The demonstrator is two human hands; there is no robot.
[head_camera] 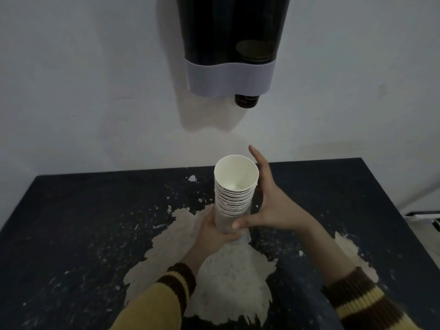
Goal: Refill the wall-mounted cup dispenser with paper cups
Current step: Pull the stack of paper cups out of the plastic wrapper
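Observation:
A stack of white paper cups stands upright, mouths up, above the dark table. My left hand grips the stack's lower end from the left. My right hand is at the stack's right side, thumb across its front and fingers spread up behind the rim. The wall-mounted cup dispenser hangs above: a dark tinted tube with a white band at its bottom. A dark cup pokes out beneath the band, and dark cups show faintly inside the tube.
The table top is black with large worn pale patches and white flecks. The white wall stands right behind the table. A white cable or strip lies past the table's right edge.

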